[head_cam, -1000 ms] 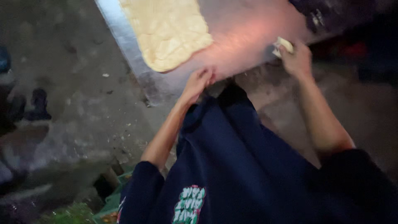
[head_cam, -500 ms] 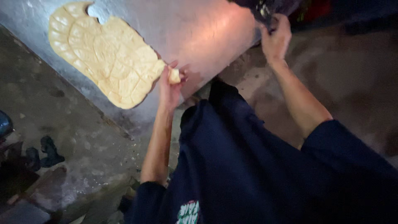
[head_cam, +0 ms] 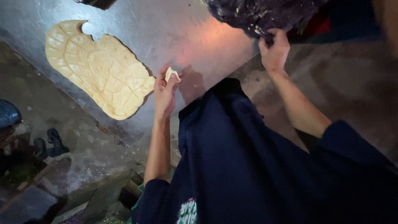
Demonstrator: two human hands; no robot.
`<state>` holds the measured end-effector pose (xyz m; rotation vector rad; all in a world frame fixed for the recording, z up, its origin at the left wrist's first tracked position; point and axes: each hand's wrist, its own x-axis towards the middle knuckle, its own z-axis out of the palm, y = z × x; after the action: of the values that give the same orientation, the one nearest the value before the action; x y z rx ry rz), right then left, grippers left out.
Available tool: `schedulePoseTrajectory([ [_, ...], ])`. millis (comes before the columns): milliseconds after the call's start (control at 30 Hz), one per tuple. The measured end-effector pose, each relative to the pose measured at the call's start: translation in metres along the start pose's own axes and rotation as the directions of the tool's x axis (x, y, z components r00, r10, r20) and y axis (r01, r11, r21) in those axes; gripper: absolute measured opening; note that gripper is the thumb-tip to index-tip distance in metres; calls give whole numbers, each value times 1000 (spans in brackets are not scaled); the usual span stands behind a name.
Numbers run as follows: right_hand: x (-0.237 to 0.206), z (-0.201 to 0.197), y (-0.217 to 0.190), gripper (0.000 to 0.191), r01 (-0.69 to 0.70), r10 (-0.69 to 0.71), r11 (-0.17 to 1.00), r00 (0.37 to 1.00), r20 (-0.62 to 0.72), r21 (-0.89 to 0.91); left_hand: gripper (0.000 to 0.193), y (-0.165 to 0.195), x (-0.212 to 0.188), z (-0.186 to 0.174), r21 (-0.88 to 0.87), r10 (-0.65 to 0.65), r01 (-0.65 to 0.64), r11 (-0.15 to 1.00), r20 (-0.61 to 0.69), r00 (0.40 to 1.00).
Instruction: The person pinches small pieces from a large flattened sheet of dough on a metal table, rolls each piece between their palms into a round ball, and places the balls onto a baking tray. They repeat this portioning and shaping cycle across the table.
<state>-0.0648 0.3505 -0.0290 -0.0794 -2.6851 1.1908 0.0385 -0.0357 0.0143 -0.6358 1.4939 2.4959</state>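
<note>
Little dough scrap (head_cam: 171, 74) sits pinched at the left hand's (head_cam: 164, 93) fingertips, flat dough sheet (head_cam: 97, 68) just beside it. Right hand (head_cam: 274, 52) is clenched on the dark crusty tub (head_cam: 257, 14) rim.

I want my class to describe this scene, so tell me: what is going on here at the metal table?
A person in a dark blue top stands at a metal table, seen from above. The left hand pinches a small pale scrap of dough just beside a large flattened sheet of dough with a pattern pressed into it, which lies on the table. The right hand is raised and closed on the edge of a dark, crusted object at the table's far side; what it is cannot be told.
</note>
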Motion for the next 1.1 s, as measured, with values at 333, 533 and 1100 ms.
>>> schedulePoseTrajectory([
  [333,-7,10,-24,22,-375,565,479,824,49,794,22,12,1,-26,-278,-96,93,956,3,995],
  [533,-11,16,-50,18,-409,600,429,795,84,806,42,22,-15,-72,-247,-146,132,960,-38,989],
  [1100,-83,55,-249,32,-484,72,675,794,604,556,35,38,3,-64,-61,-10,19,998,140,990],
])
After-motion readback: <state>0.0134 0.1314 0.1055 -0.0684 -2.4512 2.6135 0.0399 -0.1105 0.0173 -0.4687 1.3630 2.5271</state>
